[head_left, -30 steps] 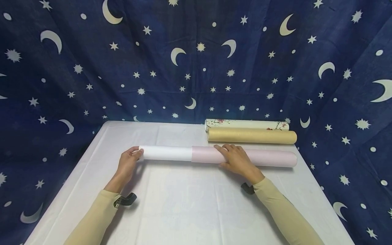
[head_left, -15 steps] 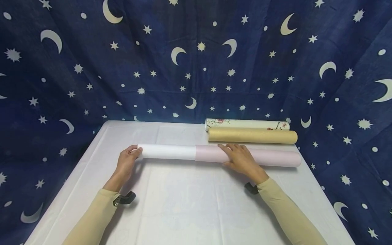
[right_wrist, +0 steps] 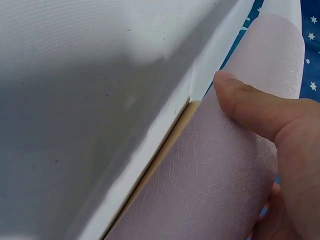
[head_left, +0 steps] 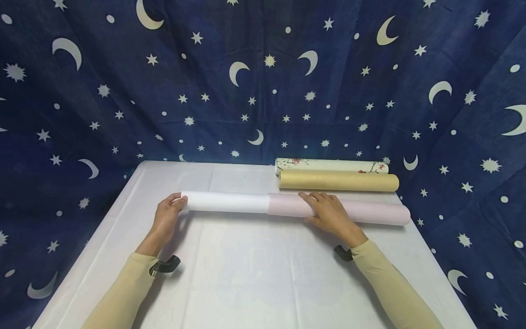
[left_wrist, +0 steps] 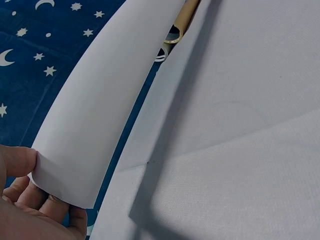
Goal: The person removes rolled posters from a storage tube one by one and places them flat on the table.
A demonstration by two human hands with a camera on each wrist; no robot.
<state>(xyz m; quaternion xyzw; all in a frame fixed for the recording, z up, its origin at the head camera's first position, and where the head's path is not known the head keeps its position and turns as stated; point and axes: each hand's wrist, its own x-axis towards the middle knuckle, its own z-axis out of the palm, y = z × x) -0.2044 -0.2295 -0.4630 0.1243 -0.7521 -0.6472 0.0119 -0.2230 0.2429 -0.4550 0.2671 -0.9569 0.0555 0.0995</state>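
Observation:
A pink textured wallpaper roll [head_left: 376, 212] lies across the table, with a length of rolled white paper [head_left: 228, 202] sticking out of its left end. My left hand [head_left: 165, 218] pinches the far left end of the white paper. In the left wrist view the thumb [left_wrist: 19, 161] lies on the outside of the curved white sheet [left_wrist: 100, 100], and the other fingers are tucked under its edge. My right hand [head_left: 332, 214] grips the pink roll near its left part. The right thumb [right_wrist: 250, 106] presses along its side in the right wrist view; the other fingers are mostly hidden behind the roll.
Behind the pink roll lies a golden-yellow roll [head_left: 339, 181]. At the table's back edge is a cream roll with a blossom print [head_left: 328, 165]. A white cloth covers the table [head_left: 242, 274], and a dark blue curtain [head_left: 213, 146] with moons and stars hangs around it.
The pink roll has slid right with my right hand, while my left hand has shifted slightly left. More white paper shows between the hands than before.

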